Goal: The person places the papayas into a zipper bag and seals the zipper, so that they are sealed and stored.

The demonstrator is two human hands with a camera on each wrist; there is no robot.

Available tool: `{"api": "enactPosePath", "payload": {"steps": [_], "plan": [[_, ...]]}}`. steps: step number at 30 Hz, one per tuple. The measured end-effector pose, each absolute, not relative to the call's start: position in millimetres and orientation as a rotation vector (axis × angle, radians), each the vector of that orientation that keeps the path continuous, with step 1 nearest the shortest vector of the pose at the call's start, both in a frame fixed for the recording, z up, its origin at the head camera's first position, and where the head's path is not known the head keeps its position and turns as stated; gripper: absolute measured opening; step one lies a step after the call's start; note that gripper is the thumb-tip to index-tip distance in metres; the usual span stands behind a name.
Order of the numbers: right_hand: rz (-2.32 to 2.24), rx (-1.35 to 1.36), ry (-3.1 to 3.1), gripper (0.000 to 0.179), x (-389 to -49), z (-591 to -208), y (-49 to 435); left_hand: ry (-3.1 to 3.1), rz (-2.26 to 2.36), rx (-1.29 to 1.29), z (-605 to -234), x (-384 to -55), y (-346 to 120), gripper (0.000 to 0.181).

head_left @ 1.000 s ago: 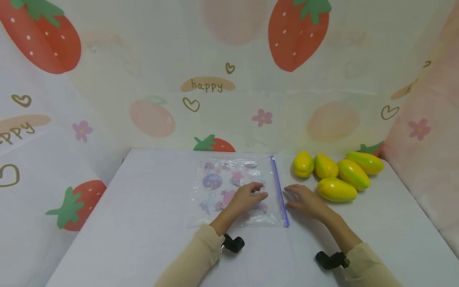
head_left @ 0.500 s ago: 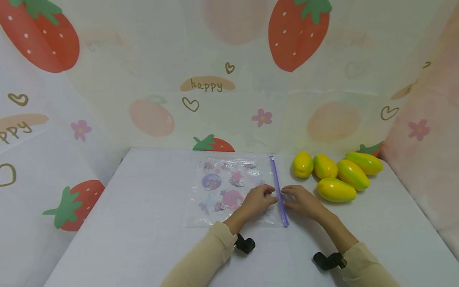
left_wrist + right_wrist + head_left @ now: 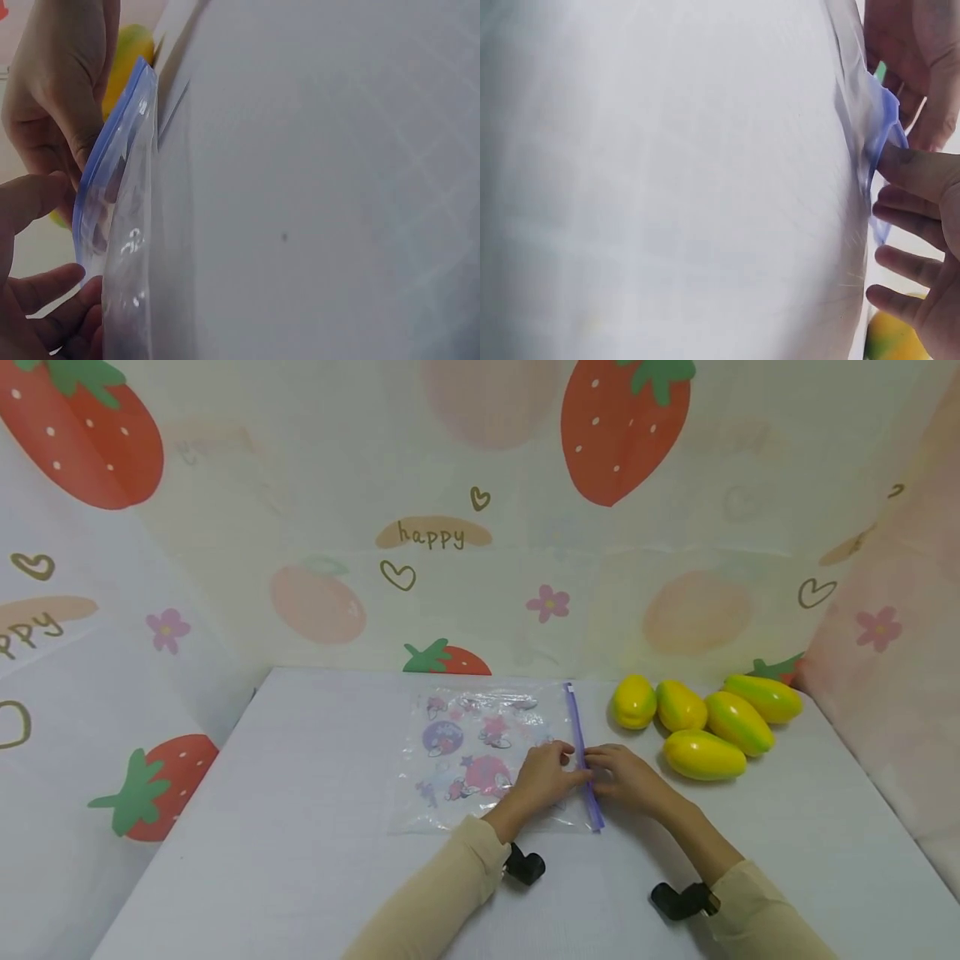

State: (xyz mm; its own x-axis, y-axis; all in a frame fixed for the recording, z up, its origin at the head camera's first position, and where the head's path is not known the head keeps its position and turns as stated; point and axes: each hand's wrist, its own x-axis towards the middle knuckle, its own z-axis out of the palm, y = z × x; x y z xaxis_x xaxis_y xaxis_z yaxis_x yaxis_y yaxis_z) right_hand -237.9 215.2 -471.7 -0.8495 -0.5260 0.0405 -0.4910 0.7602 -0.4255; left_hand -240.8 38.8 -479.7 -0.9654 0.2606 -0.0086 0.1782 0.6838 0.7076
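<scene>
A clear zip bag (image 3: 442, 810) with pink and purple cartoon prints lies flat, its purple zip edge (image 3: 575, 714) on the right. My left hand (image 3: 542, 779) is over the bag's right part, thumb reaching the zip. In the left wrist view, its thumb and fingers (image 3: 45, 289) stand apart, fingertips touching the plastic. From the other side, my right hand (image 3: 636, 783) pinches the zip edge between thumb (image 3: 904, 166) and index finger; its other fingers are spread. The zip edge (image 3: 97, 161) bows up off the table there.
Several glossy yellow-green mango-like fruits (image 3: 705, 756) are grouped at the back right, just beyond the right hand. A white cloth covers the table (image 3: 300, 793). Behind it hangs a strawberry-print backdrop (image 3: 525, 543). Black wrist cameras (image 3: 682, 902) sit at both cuffs.
My left hand has moved right across the bag to its zip edge. The right hand has shifted slightly left and now meets the zip. Bag and fruits stay in place.
</scene>
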Motion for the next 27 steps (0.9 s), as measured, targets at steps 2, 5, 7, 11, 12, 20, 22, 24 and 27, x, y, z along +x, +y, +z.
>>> {"api": "enactPosePath", "payload": {"steps": [2,5,7,11,12,20,22,24,27], "plan": [[-0.653,-0.828,2.868,0.04,-238.8,-472.0,214.4,2.822,1.13,0.355,-480.1,-240.7,41.3,0.049],[-0.637,-0.833,2.867,0.041,-239.6,-472.8,213.5,2.882,1.085,0.333,-481.1,-239.9,45.4,0.05],[-0.626,-0.829,2.867,0.042,-239.7,-473.9,213.1,2.92,1.048,0.313,-482.1,-239.0,48.1,0.05],[-0.595,-0.833,2.875,0.044,-240.5,-477.0,212.8,2.98,0.988,0.278,-483.3,-236.5,51.9,0.05],[-0.585,-0.834,2.876,0.045,-240.5,-477.2,212.6,2.989,0.982,0.268,-483.4,-236.1,52.4,0.049],[-0.569,-0.797,2.881,0.047,-240.5,-477.4,210.3,2.976,1.042,0.227,-484.8,-236.6,53.7,0.045],[-0.563,-0.798,2.882,0.048,-240.3,-477.0,209.8,2.974,1.043,0.234,-484.9,-237.0,53.0,0.047],[-0.561,-0.788,2.879,0.049,-239.9,-476.3,209.3,2.971,1.046,0.247,-484.8,-237.3,52.0,0.05],[-0.552,-0.77,2.873,0.052,-239.4,-475.6,209.7,2.979,1.042,0.288,-484.1,-237.7,49.3,0.054]]}}
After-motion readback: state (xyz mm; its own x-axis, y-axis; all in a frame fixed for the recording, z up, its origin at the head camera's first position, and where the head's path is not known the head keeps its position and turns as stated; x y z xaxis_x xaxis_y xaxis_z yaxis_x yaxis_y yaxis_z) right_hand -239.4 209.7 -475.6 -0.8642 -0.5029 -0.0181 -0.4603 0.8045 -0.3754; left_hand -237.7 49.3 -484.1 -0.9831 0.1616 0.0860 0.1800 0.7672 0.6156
